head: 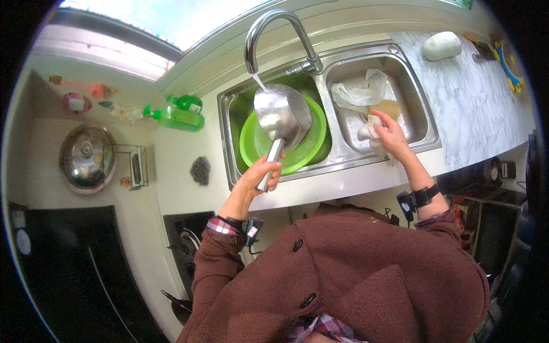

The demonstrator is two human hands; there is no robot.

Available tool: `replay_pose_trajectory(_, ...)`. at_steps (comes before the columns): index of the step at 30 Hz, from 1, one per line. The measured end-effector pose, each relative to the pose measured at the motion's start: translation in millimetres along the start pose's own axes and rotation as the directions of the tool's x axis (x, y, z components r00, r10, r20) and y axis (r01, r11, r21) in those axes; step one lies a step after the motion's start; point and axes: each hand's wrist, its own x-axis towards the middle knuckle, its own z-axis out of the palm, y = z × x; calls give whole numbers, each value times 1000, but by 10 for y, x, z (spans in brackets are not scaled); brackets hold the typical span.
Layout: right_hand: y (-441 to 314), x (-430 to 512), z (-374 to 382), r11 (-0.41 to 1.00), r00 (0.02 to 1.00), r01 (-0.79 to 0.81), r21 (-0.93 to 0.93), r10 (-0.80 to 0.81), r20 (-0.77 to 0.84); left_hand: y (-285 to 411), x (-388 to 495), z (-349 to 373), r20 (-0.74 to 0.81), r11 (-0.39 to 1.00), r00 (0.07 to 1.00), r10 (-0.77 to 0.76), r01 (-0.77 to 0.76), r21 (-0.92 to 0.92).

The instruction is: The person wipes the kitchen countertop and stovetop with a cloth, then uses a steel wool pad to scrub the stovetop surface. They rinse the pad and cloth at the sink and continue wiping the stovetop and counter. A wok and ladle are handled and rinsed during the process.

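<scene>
My left hand (pixel 259 176) grips the metal handle of a steel ladle-like scoop (pixel 276 118). The scoop is tilted over a light-green plastic basin (pixel 319 141) in the left bowl of the sink. Water from the curved chrome faucet (pixel 279 15) strikes the scoop's far edge. Over the right sink bowl (pixel 414 90), my right hand (pixel 390 137) pinches a wet whitish cloth (pixel 366 132) between thumb and fingers. Just beyond it lie a crumpled translucent plastic bag (pixel 356 94) and a tan, flat item (pixel 388 108) that I cannot identify.
Two green pump bottles (pixel 182 121) and a steel-wool scourer (pixel 200 170) are left of the sink. A round metal lid (pixel 87 154) is farther left. On the marbled worktop (pixel 459 103) at right are a whitish rounded object (pixel 441 46) and yellow-and-blue-handled tools (pixel 508 66).
</scene>
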Motion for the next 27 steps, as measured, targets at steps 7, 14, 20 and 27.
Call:
replay_pose_trajectory(7,-96,-109,47,998,998,-60,34,60,1,-55,244,91,-36,935,985,166,-169,-311)
replay_pose_trajectory(14,67,-145,152,997,996,-69,17,68,56,309,698,465,28,686,972,235,-145,-713)
replay_pose_trajectory(20,-36,-276,18,984,989,-147,105,142,51,98,455,111,46,812,968,248,-182,-555)
replay_pose_trajectory(27,-134,-315,-72,978,988,-148,145,152,-18,-245,125,-208,-430,603,696,576,-7,798)
